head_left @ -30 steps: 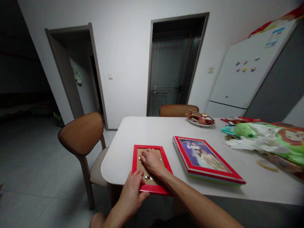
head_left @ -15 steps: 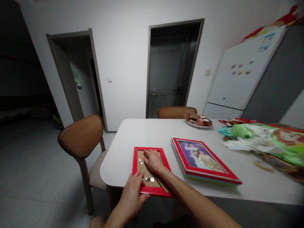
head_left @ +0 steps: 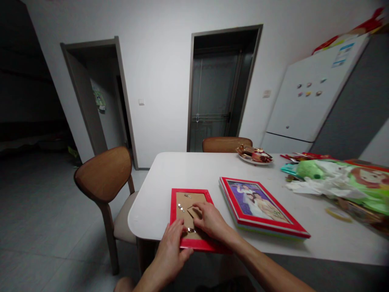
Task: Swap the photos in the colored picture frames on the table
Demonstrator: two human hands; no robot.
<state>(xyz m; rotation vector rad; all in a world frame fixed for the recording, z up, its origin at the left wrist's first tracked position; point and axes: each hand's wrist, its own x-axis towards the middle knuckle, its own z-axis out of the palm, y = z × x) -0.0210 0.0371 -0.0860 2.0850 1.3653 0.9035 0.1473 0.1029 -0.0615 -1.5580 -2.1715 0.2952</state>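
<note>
A red picture frame (head_left: 174, 206) lies face down at the table's near edge, its brown backing board (head_left: 183, 219) and small metal clips (head_left: 180, 207) showing. My left hand (head_left: 172, 244) grips the frame's lower left corner, fingers on top and thumb at the near edge. Over the middle of the backing, my right hand (head_left: 209, 219) pinches the tip of the brown stand flap (head_left: 192, 212), which is raised a little off the board. The rest of the flap is hidden under that hand. To the right lies a stack of frames, the top red framed photo (head_left: 258, 202) facing up.
The white table (head_left: 194, 166) also holds a plate of wrapped items (head_left: 254, 155) at the back. Green and white plastic bags (head_left: 331, 176) are heaped on the right. Wooden chairs stand at the left (head_left: 105, 174) and behind the table (head_left: 227, 144).
My right hand has drawn back toward me and right, from the top of the backing to its middle, and the stand flap's tip is now lifted. My left hand stays nearly still.
</note>
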